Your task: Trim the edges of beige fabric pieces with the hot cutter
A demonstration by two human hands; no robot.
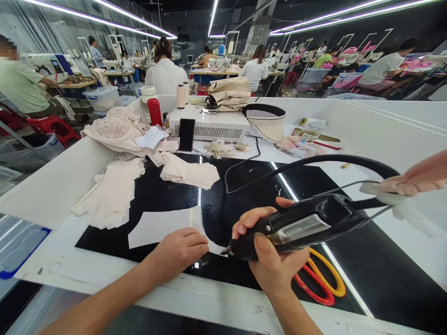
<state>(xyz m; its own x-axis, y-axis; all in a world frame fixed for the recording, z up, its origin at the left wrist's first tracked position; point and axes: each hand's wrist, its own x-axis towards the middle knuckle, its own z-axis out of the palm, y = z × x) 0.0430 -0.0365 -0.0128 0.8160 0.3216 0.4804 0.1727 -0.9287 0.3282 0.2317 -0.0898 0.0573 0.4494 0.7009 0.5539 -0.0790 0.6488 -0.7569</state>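
Near front edge of table (216, 292), rests left hand (185, 247) on white panel (159, 225), can't tell if pinching; grips black tool (300, 225) in right hand (277, 269). Has panel left of right fingers, lengthwise along edge, narrow tail at tool's tip, left hand nearer.

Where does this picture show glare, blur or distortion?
Head view: ceiling strip lights, with white glare streaks across the glossy black board; head view: co-worker's hand at right looks blurred, black tool fairly sharp; head view: leftmost person looks stretched.
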